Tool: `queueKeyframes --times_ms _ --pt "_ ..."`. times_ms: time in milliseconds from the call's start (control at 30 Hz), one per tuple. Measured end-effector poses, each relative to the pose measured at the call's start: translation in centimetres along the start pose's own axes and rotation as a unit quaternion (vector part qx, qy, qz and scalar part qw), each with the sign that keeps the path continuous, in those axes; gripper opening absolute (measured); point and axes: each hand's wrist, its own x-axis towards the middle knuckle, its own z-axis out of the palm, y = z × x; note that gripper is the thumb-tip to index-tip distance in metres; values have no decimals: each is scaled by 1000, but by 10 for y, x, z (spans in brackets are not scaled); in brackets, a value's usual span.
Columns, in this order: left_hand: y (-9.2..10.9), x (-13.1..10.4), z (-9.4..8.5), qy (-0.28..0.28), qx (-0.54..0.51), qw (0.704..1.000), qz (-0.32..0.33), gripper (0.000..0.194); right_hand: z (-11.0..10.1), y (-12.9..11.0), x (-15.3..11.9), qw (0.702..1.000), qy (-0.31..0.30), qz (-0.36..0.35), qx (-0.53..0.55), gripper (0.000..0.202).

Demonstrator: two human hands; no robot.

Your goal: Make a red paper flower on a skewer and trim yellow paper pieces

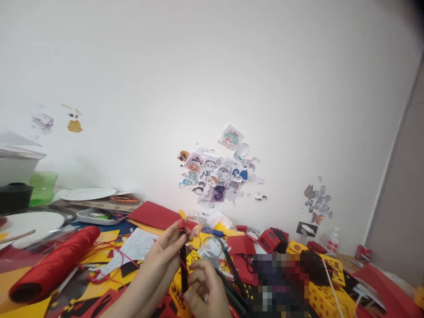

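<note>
My left hand [170, 247] is closed around the upper part of a slim black stick [183, 260], which stands roughly upright and has a red tip. Just right of the stick's lower end is my right hand [205, 287], its fingers curled in beside it; whether they grip the stick or a thin strand is hard to see. Yellow, red and black paper pieces lie beneath both hands. A red fabric roll [58, 263] on a black core rests at the left.
White plates [88, 194] and a small tray [99, 216] stand at the back left. A red folder [155, 214] lies near the wall. Yellow spotted boxes [327, 291], a white bottle [333, 241] and a red can [363, 253] are on the right.
</note>
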Motion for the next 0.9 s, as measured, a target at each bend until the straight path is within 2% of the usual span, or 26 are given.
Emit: queueKeyframes --times_ms 133,233,367,533,633,733,900 --pt "4 -4 2 -35 23 999 9 39 6 -3 0 997 14 49 52 50" --pt "11 -2 0 -45 86 995 31 42 -8 -29 10 992 -2 81 92 49" --pt "20 13 -14 -6 181 982 54 47 -37 -82 34 993 68 37 86 44" --pt "22 33 -36 78 254 961 78 36 -62 -142 76 994 85 -41 63 37" --pt "21 40 -42 97 272 955 65 35 -68 -172 99 993 81 -79 40 33" --pt "23 43 -46 112 282 950 72 35 -69 -197 117 994 65 -84 -7 35" --pt "29 46 -54 138 298 940 93 35 -62 -217 137 987 66 -117 -85 38"
